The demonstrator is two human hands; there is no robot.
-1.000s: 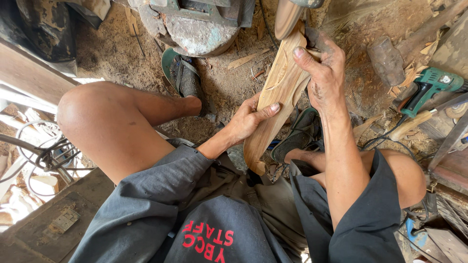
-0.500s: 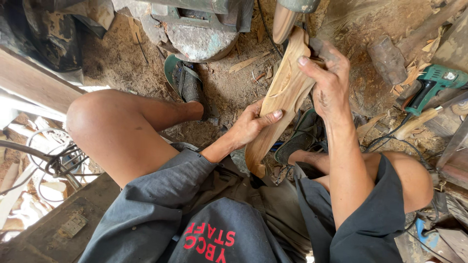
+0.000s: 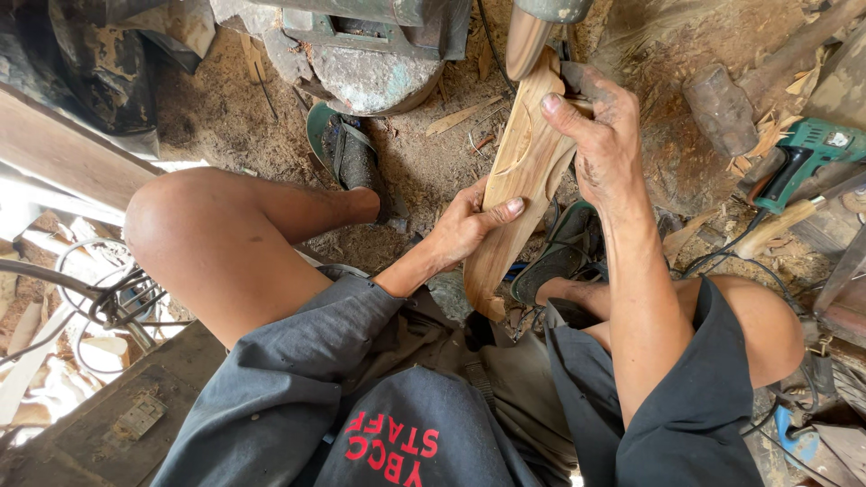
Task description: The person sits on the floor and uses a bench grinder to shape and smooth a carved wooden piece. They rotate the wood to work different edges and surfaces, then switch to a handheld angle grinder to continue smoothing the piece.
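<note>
A long carved piece of light wood point(image 3: 516, 189) stands tilted between my knees, its top end touching a rounded sanding head point(image 3: 526, 38) at the top of the view. My left hand point(image 3: 466, 227) grips the wood at its lower middle, thumb across the front. My right hand point(image 3: 603, 135) holds the upper end, fingers wrapped over the edge. Both hands are dusty.
A grey machine base point(image 3: 374, 68) sits on the dirt floor ahead. A green power drill point(image 3: 803, 158) and a mallet point(image 3: 722, 108) lie at the right among wood chips. Cables point(image 3: 99, 298) and a wooden plank point(image 3: 63, 149) lie at the left. My feet wear sandals point(image 3: 347, 149).
The wood has shifted slightly up toward the sanding head and my hands moved with it. The view has tilted a little.
</note>
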